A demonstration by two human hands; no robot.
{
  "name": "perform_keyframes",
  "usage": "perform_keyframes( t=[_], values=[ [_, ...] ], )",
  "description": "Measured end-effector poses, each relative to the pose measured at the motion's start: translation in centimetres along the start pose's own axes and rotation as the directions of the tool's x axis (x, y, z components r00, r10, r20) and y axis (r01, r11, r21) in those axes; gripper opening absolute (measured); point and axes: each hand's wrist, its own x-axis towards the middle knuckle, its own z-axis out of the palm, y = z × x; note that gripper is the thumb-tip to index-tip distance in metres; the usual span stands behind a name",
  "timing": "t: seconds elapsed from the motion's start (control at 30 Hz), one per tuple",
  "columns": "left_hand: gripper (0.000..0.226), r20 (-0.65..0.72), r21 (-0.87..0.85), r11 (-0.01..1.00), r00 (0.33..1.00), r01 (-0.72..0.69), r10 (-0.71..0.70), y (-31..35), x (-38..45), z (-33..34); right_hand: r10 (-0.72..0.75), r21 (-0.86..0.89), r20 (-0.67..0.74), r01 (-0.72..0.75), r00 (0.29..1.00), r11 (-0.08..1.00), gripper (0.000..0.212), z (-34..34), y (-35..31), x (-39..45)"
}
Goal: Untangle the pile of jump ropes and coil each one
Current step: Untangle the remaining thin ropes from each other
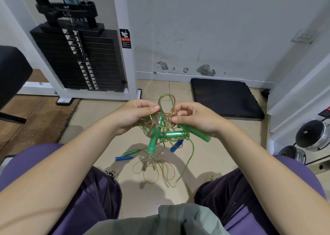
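Green and translucent pink-yellow cord is all one knot right now: the tangle of jump ropes (160,126) hangs in mid-air between both hands, above the tiled floor (100,120), in front of the seated person's knees. Left hand (132,117) has its fingers curled round strands on the left side of the knot, thumb pressed on top. Right hand (194,118) pinches strands on the right side, fingers bent in tight, and a green handle (200,134) sticks out from under that palm. Two more green handles (174,134) sit in the knot itself (one roughly level, one hanging down). A loop of cord (167,101) stands up between the two thumbs. Below, loose cord (157,170) trails to the floor in slack loops, with a fourth green handle (131,152) and two blue handles (124,158) down there too; the second blue one looks to dangle just under the knot, can't tell if it touches the floor. Progress, my read: early. No rope is free of the others, nothing coiled, no finished coil anywhere in view. By handle count likely three ropes, though I can't trace which cord goes to which handle. Left to do: basically everything, meaning separate each rope, then coil each. Weight stack (78,60) and black mat (226,97) behind, not involved.
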Motion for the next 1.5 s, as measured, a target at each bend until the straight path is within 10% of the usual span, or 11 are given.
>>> perform_keyframes(
  t=[0.2,0.3,0.7,1.0,1.5],
  values=[
    [0.044,-0.171,0.307,0.945,0.969,-0.117,0.176,0.6,0.0,-0.4,-0.015,-0.116,-0.129,0.000,0.992,0.993,0.018,0.1,0.3,0.1],
    [0.060,0.043,0.443,0.886,0.990,-0.139,0.134,0.3,-0.3,0.2,-0.033,-0.156,-0.135,0.012,0.990,0.988,0.021,0.6,0.6,0.3],
    [0.010,0.161,0.396,0.918,0.985,-0.013,-0.055,-0.2,0.0,0.7,-0.030,-0.149,-0.040,0.024,0.999,0.989,0.011,1.1,1.4,0.6],
    [0.010,0.171,0.203,0.979,0.985,-0.006,-0.029,0.1,-0.3,-0.3,0.081,-0.361,-0.078,-0.103,0.994,0.927,0.039,-1.5,-0.5,-0.6],
    [0.007,0.071,0.017,1.000,0.997,-0.020,0.019,0.1,-0.3,0.2,-0.045,-0.217,-0.063,0.030,0.997,0.976,0.009,-1.7,-0.6,-1.0]
  ],
)
